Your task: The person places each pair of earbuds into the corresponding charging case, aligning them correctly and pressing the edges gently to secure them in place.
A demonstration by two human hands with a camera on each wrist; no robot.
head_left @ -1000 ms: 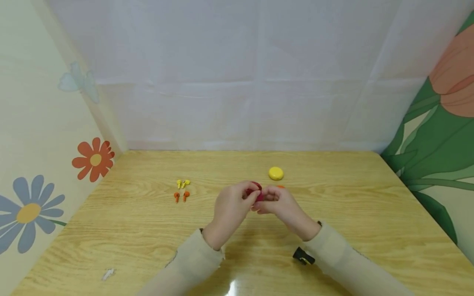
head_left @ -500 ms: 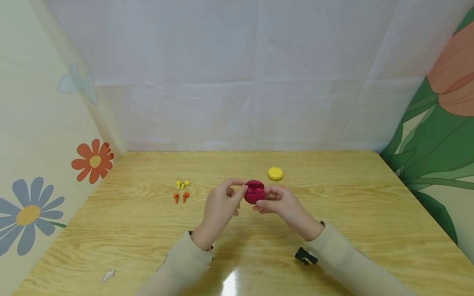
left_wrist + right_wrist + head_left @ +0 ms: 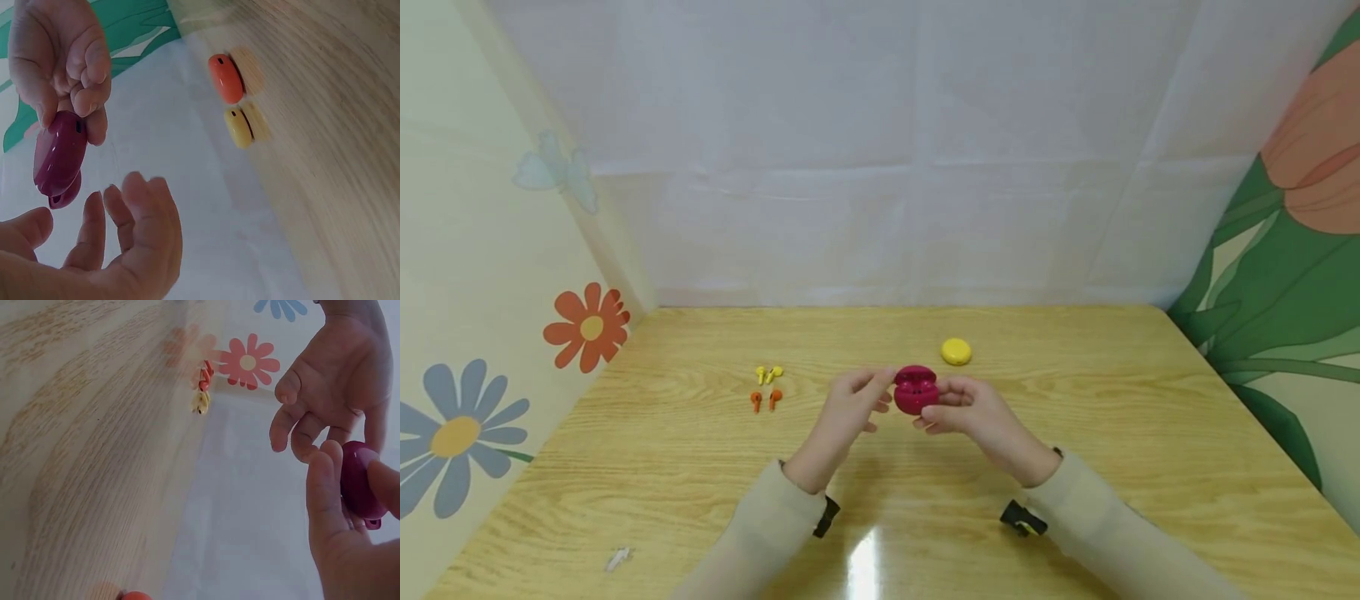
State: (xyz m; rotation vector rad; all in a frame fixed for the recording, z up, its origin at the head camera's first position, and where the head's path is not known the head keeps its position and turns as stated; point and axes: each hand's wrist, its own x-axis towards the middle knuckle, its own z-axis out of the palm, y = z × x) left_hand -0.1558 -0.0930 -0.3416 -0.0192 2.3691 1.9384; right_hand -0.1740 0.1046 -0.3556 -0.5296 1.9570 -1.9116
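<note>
We count one wooden table (image 3: 1120, 400) across the lower half of the head view, then two hands, three rounded cases, four earbuds and one small white scrap (image 3: 617, 559) at lower left; the left hand (image 3: 850, 404) has its fingers released and loosely bent beside the magenta case (image 3: 916, 402), though we cannot tell whether a fingertip touches it; the right hand (image 3: 972, 417) grasps that case between thumb and fingers, just right of the middle of the frame; behind it all we see a white cloth (image 3: 790, 233), with printed flowers on the left wall and big green leaves at right; one black wrist device (image 3: 1024, 518) shows beside the right sleeve, another by the left; the yellow case (image 3: 956, 352) lies above the right hand; the orange case (image 3: 225, 78), beside the yellow one in the left wrist view, we cannot make out in the head view; two orange earbuds (image 3: 775, 397) and two yellow earbuds (image 3: 776, 372) lie left of the hands; the magenta case's raised lid points to the top of the head view, its mouth facing us, its lid's long axis running left to right.
</note>
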